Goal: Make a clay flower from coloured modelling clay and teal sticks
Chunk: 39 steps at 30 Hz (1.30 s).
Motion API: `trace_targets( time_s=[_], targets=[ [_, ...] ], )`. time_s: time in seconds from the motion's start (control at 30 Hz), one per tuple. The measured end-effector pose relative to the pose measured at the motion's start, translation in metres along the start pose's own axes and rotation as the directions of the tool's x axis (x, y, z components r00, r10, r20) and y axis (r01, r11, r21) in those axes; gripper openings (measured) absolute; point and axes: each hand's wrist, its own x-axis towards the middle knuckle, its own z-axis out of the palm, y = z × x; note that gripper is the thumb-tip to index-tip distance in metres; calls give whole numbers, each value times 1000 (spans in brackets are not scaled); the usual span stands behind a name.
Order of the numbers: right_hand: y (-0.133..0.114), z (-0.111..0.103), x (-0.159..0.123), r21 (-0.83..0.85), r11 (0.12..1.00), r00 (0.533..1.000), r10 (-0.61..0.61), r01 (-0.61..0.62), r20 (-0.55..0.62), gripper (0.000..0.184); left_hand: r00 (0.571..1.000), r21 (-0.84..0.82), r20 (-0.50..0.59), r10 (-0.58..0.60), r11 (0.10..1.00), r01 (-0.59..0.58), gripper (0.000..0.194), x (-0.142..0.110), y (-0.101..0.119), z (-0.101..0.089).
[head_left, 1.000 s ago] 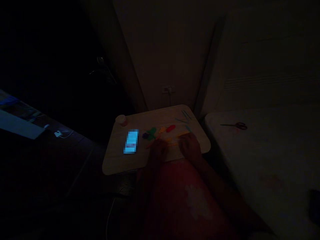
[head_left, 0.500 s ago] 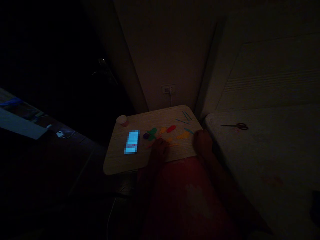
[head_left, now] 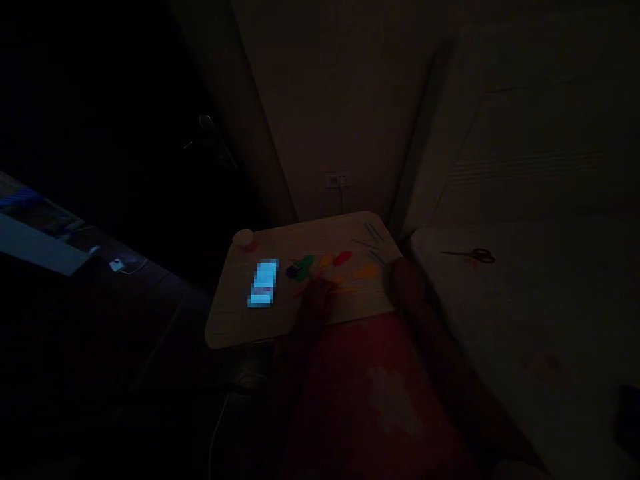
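The room is very dark. A small wooden table [head_left: 235,320] stands in front of me. On it lie several small coloured shapes: green [head_left: 305,263], red [head_left: 343,257], orange [head_left: 367,272] and purple [head_left: 291,271]. My left hand [head_left: 316,295] rests on the table just below these shapes, next to an orange stick [head_left: 345,289]. My right hand [head_left: 406,283] sits at the table's right edge, beside thin teal sticks [head_left: 371,235]. Too little light reaches either hand for the fingers to show.
A lit phone [head_left: 263,283] lies on the table's left half, a small cup [head_left: 243,239] at its back left corner. Scissors [head_left: 473,254] lie on the bed to the right. A wall socket [head_left: 336,179] is behind the table. A charger [head_left: 117,265] lies at left.
My right hand moved from the middle of the table to its right edge. My left hand stayed by the shapes. The picture has grown darker.
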Motion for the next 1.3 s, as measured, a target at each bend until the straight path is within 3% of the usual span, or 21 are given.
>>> trace_targets(
  time_s=[0.1, 0.2, 0.33, 0.6, 0.83, 1.0, 1.1, 1.3],
  targets=[
    [-9, 6, -8, 263, 958, 993, -101, 113, -57, 26, 1000, 17, -17, 0, 1000, 0, 19, -1, -3, 1],
    [-23, 12, -21, 451, 831, 946, -293, 324, -139, 25, 999, 13, -38, 13, 1000, -13, 21, -1, -5, 1],
    [-35, 18, -31, 511, 756, 899, -429, 409, -83, 23, 997, 0, -66, 38, 999, -38, 21, -2, -3, -1],
    [-49, 28, -24, 523, 715, 850, -526, 465, -36, 22, 989, 5, -139, 55, 998, -55, 16, -2, -7, -1],
    [-50, 32, -27, 603, 689, 881, -471, 402, -49, 15, 985, -40, -169, 37, 998, -44, 13, 0, -17, -2],
    [-40, 32, -26, 651, 683, 931, -350, 331, -105, 16, 972, -143, -201, -122, 985, 94, 17, 0, -13, -4],
    [-39, 32, -26, 675, 664, 934, -341, 322, -110, 18, 963, -188, -200, -178, 972, 141, 20, -1, -11, -6],
    [-42, 32, -25, 595, 734, 935, -341, 327, -94, 22, 921, -361, -128, -367, 883, 301, 16, 2, -7, -12]
  ],
)
